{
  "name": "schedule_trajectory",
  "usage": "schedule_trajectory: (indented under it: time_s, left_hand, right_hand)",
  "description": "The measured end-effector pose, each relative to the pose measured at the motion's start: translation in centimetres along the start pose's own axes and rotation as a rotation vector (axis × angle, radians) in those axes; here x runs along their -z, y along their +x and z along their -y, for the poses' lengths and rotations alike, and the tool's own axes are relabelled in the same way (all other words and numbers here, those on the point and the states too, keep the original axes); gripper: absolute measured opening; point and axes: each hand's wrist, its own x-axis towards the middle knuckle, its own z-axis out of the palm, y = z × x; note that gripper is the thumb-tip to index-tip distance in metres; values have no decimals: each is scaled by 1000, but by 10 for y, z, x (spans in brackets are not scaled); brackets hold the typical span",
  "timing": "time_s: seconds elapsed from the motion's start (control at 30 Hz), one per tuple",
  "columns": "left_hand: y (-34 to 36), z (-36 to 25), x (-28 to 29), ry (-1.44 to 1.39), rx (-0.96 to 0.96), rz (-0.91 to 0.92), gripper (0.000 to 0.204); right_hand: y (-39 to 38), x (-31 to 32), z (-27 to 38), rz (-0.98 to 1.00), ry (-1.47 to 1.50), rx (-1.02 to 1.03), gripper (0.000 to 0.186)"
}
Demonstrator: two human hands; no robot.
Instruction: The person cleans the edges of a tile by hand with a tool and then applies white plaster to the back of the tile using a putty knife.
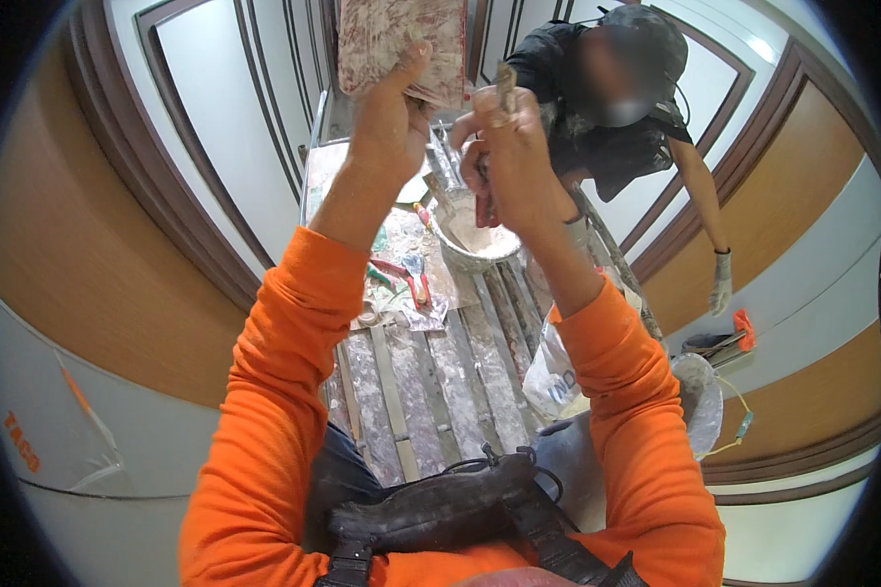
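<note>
High in front of me, my left hand (394, 122) grips a flat rectangular board (401, 44) with reddish edges and smears of whitish plaster, the thumb lying on its face. To its right my right hand (515, 161) is closed around a slim tool with a red handle (486, 211). A narrow, plaster-coated end of that tool (506, 86) sticks up above the fingers; its exact kind is hard to make out. Below the right hand stands a bucket (480, 256) holding pale plaster, with a flat stick (438, 196) leaning in it.
Red-handled tools (419, 282) and a green-handled one (378, 275) lie on a stained sheet on the slatted platform (421, 377). A white sack (556, 367) sits at the right. Beyond, another person (597, 147) in dark clothes reaches down with a gloved hand (720, 284).
</note>
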Motion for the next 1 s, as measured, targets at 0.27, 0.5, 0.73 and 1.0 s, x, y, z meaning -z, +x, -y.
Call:
schedule_trajectory:
  time_s: [0.27, 0.5, 0.73, 1.0]
  left_hand:
    - [1, -10, 8, 21, 138, -20, 35]
    - [-4, 8, -18, -108, 177, -29, 32]
    - [-57, 44, -23, -125, 41, -400, 23]
    - [-71, 99, -15, -101, 241, -411, 12]
  right_hand:
    - [32, 58, 14, 254, -217, -91, 40]
    - [40, 59, 17, 208, -27, 78, 27]
    - [43, 40, 4, 128, 168, -255, 27]
    - [13, 74, -50, -10, 207, -378, 31]
